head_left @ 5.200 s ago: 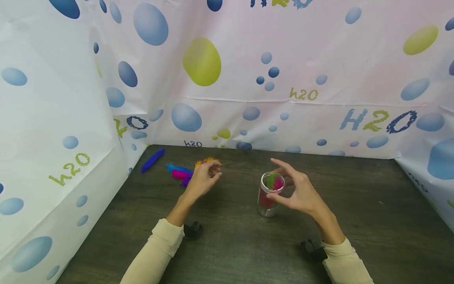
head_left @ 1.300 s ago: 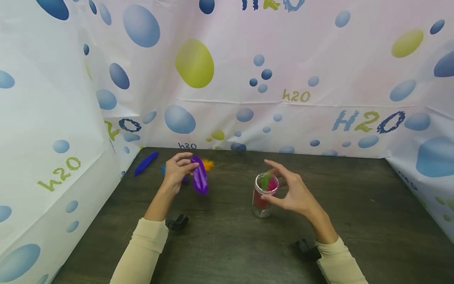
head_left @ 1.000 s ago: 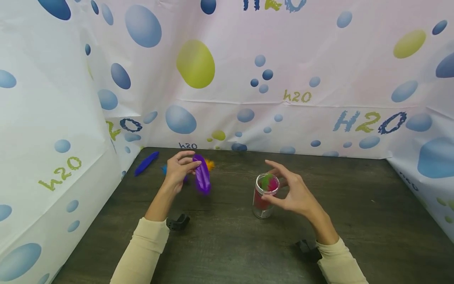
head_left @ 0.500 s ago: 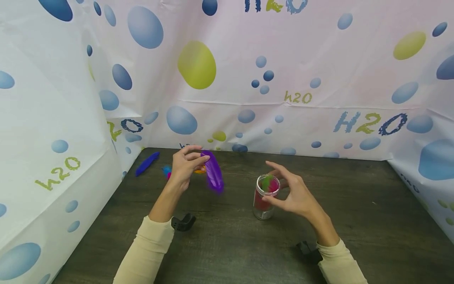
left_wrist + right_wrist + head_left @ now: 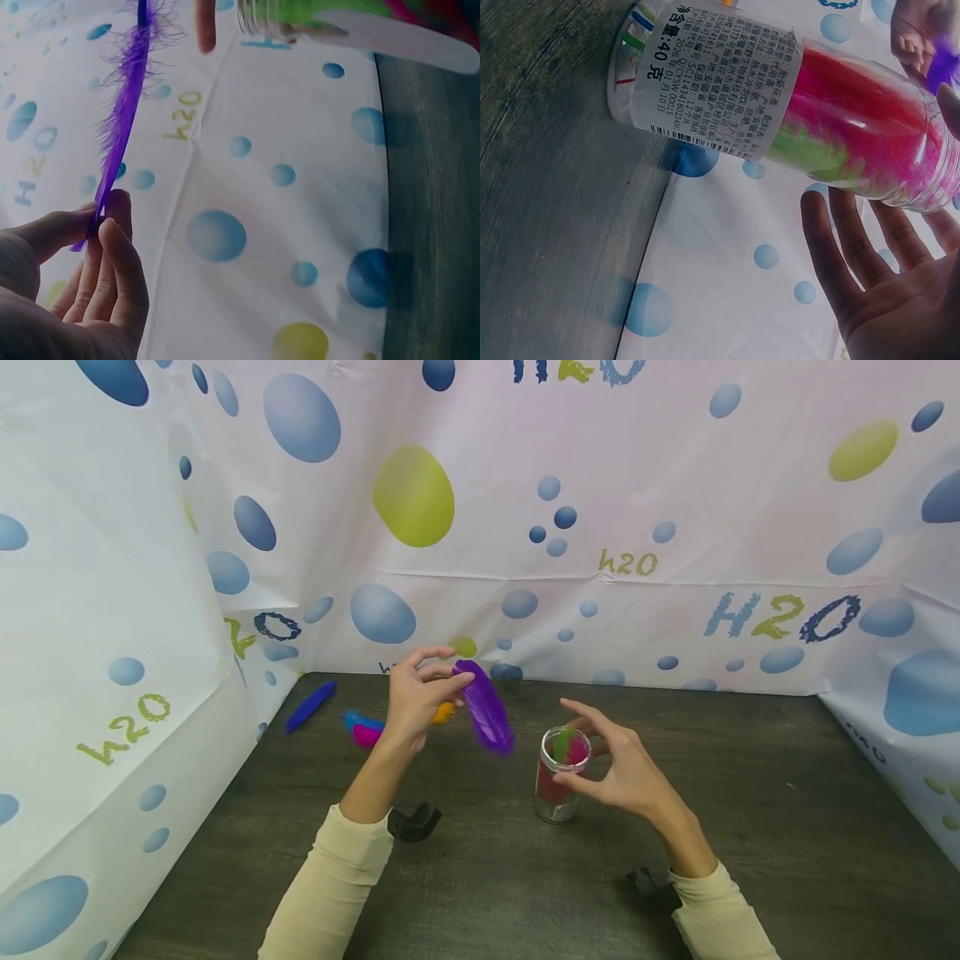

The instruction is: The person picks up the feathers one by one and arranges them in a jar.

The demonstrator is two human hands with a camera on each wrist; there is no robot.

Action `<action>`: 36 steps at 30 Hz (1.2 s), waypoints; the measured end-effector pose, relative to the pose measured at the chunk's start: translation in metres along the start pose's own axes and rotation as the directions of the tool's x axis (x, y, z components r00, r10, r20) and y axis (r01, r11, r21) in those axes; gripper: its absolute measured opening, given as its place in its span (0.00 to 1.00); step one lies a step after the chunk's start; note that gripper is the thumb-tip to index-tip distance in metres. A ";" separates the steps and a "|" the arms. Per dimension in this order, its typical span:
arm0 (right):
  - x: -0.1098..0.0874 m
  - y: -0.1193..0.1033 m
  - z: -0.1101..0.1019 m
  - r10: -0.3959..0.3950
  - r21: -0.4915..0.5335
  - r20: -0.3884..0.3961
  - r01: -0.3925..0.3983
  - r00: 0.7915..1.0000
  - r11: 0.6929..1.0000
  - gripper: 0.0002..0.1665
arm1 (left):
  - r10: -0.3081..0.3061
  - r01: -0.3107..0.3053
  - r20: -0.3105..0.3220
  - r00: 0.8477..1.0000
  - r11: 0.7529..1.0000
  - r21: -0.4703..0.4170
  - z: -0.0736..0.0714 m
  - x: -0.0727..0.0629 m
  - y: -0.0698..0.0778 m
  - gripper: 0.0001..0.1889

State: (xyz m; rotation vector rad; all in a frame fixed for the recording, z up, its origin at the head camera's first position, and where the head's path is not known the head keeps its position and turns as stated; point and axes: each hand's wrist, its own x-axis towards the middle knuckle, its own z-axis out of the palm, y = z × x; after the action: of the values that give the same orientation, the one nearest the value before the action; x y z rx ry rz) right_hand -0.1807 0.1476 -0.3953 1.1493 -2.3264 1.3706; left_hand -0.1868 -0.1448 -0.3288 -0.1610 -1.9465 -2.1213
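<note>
A white plastic-looking backdrop sheet (image 5: pixel 495 443) stands behind and along both sides of a dark, wood-grained tabletop (image 5: pixel 510 893), with a thin horizontal crease (image 5: pixel 675 582) running across its rear face. Scattered over it are printed blue oval bubbles (image 5: pixel 302 418) of light and deep shades, plus a large yellow-green rounded blob (image 5: pixel 414 496). Large blue, green and navy "H2O" lettering (image 5: pixel 780 617) sits at the right, and smaller yellow-green "h2o" lettering (image 5: pixel 628 563) appears just above the crease.

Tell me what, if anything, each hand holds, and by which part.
The left hand pinches the purple feather close to one end. The right hand is spread around the top of the jar; whether it touches the glass cannot be told.
</note>
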 end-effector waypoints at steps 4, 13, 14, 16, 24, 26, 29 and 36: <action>0.000 0.001 0.000 0.000 -0.010 -0.004 0.000 1.000 1.000 0.54 | 0.040 -0.040 0.014 0.999 0.999 -0.017 0.013 0.001 0.004 0.20; 0.000 0.001 0.000 0.009 0.000 0.005 -0.009 1.000 1.000 0.53 | 0.110 -0.109 0.024 0.994 0.994 -0.018 0.038 0.003 0.010 0.19; 0.000 0.001 0.000 0.006 0.000 0.005 -0.006 1.000 1.000 0.53 | 0.122 -0.122 0.020 0.992 0.992 -0.014 0.040 0.004 0.011 0.19; 0.000 0.001 0.000 0.001 0.001 0.003 -0.001 1.000 1.000 0.53 | 0.159 -0.159 0.009 0.987 0.987 0.000 0.045 0.004 0.012 0.19; 0.002 0.001 0.000 -0.004 -0.002 0.000 0.004 1.000 1.000 0.53 | 0.342 -0.341 0.013 0.939 0.929 0.143 0.059 0.006 0.012 0.18; 0.002 0.000 0.000 -0.003 -0.001 0.001 0.003 1.000 1.000 0.53 | 0.368 -0.367 0.023 0.929 0.915 0.167 0.061 0.005 0.011 0.18; 0.002 0.000 -0.001 -0.005 0.002 0.000 0.005 1.000 1.000 0.54 | 0.381 -0.382 0.044 0.924 0.903 0.197 0.065 0.003 0.009 0.18; 0.002 0.000 -0.001 0.001 0.022 0.001 -0.001 1.000 1.000 0.53 | 0.371 -0.388 0.114 0.922 0.888 0.247 0.072 -0.004 0.003 0.18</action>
State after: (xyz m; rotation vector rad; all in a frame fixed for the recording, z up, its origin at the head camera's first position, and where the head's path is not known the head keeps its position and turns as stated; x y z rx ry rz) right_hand -0.1822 0.1477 -0.3941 1.1560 -2.3183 1.3995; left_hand -0.1892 -0.0728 -0.3197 -0.5178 -2.0128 -1.6091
